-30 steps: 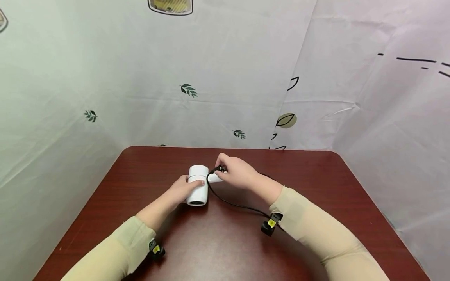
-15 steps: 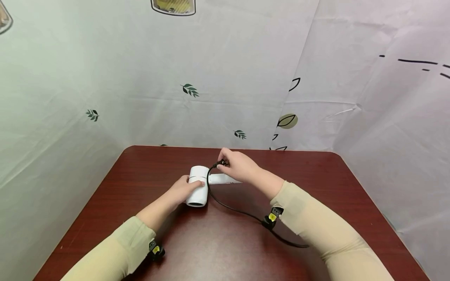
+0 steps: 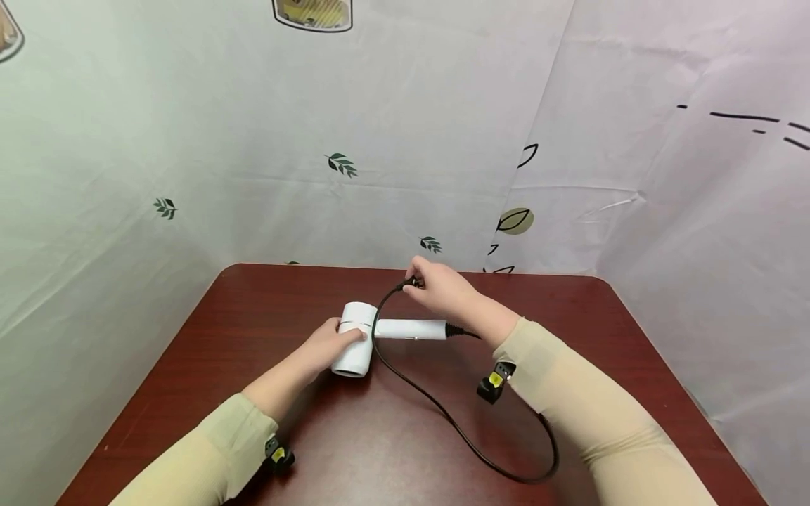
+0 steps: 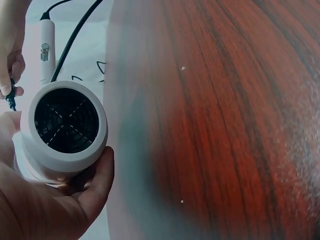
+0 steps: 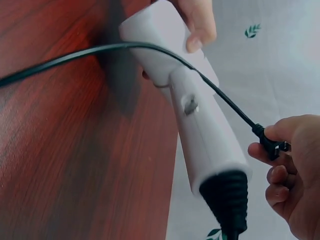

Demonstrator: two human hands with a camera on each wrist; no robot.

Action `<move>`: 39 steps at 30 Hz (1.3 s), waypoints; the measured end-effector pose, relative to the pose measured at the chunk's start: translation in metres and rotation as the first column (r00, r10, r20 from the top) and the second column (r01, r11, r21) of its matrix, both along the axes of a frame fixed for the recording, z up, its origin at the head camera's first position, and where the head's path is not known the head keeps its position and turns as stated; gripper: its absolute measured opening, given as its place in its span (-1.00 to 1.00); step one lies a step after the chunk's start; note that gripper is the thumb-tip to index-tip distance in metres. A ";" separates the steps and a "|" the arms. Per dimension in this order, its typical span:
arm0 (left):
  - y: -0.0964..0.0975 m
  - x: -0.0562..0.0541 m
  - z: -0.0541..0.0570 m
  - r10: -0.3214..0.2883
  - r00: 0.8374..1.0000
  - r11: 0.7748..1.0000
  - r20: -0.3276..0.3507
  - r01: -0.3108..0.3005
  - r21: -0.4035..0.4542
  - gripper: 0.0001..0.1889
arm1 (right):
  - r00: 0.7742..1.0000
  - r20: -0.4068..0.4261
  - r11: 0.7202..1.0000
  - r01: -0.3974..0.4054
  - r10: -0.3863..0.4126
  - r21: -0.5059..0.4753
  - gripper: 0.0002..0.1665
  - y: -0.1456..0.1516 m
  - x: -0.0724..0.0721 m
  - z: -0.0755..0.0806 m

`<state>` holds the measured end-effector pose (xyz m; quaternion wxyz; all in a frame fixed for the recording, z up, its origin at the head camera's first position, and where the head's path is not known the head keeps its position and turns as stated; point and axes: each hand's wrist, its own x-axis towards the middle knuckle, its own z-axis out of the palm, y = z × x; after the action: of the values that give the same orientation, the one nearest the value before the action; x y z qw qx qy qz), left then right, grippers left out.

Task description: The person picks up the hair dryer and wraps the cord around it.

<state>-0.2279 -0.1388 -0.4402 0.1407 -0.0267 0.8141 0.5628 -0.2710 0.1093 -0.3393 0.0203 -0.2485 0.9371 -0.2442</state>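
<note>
A white hair dryer (image 3: pixel 411 329) is held above the table, its handle pointing right. My left hand (image 3: pixel 330 344) grips the dryer's barrel, thumb on top. The round black grille (image 4: pixel 66 121) at the barrel's end faces the left wrist camera. Between thumb and fingers, my right hand (image 3: pixel 443 288) pinches the black plug (image 5: pixel 272 146), just behind the handle. From the plug the black power cord (image 3: pixel 436 404) crosses over the dryer where barrel and handle meet, then loops toward the front. A ribbed black sleeve (image 5: pixel 227 197) joins the cord to the handle's end.
The dark red wooden table (image 3: pixel 354 450) has rounded far corners. A pale curtain (image 3: pixel 405 140) printed with leaves hangs behind it and at both sides. Small black cameras are strapped to the left cuff (image 3: pixel 278 455) and right cuff (image 3: pixel 493 383).
My right hand has moved up and slightly right with the plug, uncovering the dryer's handle. The cord loop has grown toward the front. My left hand has tilted the dryer slightly.
</note>
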 end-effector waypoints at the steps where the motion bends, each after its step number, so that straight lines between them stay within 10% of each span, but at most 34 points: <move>1: 0.000 0.001 0.001 -0.001 1.000 1.000 0.000 0.001 -0.002 -0.34 | 1.000 0.006 1.000 0.006 -0.006 -0.002 -0.79 0.001 -0.001 0.000; 39: 0.005 0.007 0.005 -0.070 0.998 0.994 0.001 0.070 0.089 -0.46 | 0.994 0.094 0.997 0.052 -0.058 0.063 -0.71 0.049 -0.030 -0.033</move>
<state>-0.2209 -0.1339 -0.4349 0.1629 0.0071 0.7883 0.5932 -0.3009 0.1586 -0.3725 0.0662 -0.2100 0.9484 -0.2280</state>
